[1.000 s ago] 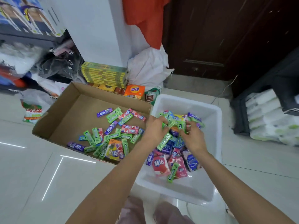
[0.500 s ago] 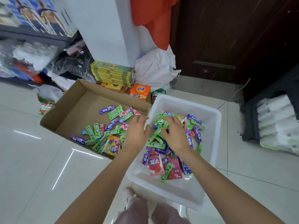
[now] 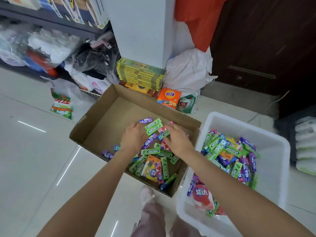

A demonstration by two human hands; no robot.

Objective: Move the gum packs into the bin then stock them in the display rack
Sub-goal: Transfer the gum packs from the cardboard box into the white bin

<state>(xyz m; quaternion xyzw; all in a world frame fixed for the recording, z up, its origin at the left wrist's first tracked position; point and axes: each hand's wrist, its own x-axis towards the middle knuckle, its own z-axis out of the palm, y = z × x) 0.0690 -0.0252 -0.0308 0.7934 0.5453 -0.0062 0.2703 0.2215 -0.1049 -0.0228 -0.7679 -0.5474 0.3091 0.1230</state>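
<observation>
Both hands down in the box (image 3: 95,127): left hand (image 3: 135,138) and right hand (image 3: 177,140) rest with fingers loosely curled over packs (image 3: 154,151) beneath and between them. Light, slick sticks; scoop by handfuls. Bin (image 3: 273,147) sits right.

- We cannot see the fingertips of the left hand (image 3: 134,136): they lie under the palm, among the gum packs (image 3: 154,152) in the cardboard box (image 3: 95,127).
- The right hand (image 3: 178,140) covers several packs, and we cannot tell whether it grips any.
- The white bin (image 3: 256,134) runs off the bottom edge, its near corner unseen.
- The shelf goods at top left are blurred, and we cannot read them.
- The rolls (image 3: 305,144) at the right edge are cut off.
- Both forearms leave the picture at the bottom.
</observation>
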